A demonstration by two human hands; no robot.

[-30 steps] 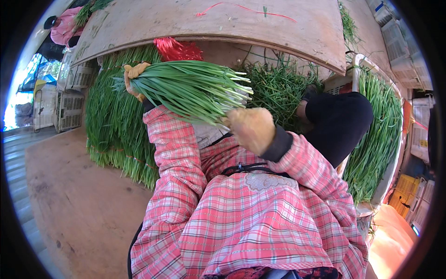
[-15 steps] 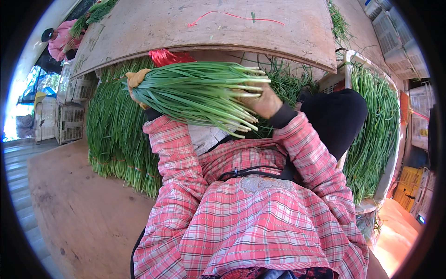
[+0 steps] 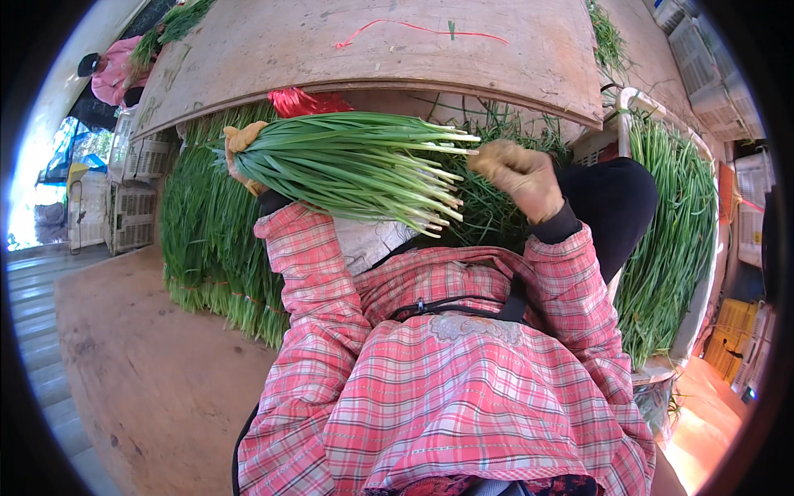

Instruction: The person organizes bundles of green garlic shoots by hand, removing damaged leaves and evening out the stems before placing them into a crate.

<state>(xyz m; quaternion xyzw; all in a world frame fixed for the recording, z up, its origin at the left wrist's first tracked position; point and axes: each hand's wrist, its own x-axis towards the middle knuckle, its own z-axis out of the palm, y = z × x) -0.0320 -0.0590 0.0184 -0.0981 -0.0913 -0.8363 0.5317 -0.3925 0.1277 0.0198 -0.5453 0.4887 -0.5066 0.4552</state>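
Note:
My left hand point(image 3: 243, 142), in a tan glove, is wrapped round the leafy end of a big bunch of garlic chives point(image 3: 347, 159). The bunch lies sideways above my lap, its pale stem ends fanned toward the right. Just beyond those ends is my gloved right hand point(image 3: 523, 183), fingers curled together close to the tip of one stalk that sticks out past the others. Whether the fingers pinch that stalk or some other small thing cannot be made out.
A wooden board point(image 3: 397, 58) spans the front, with red ties point(image 3: 308, 102) under its edge. Banded chive bundles point(image 3: 215, 223) lie at left, loose greens point(image 3: 496, 136) ahead. A white crate point(image 3: 703, 165) of chives point(image 3: 666, 248) stands at right. Another person point(image 3: 116, 73) sits far left.
My right hand has moved right, off the stem ends it was touching, with its fingers curled. The bunch in my left hand has stayed nearly in place.

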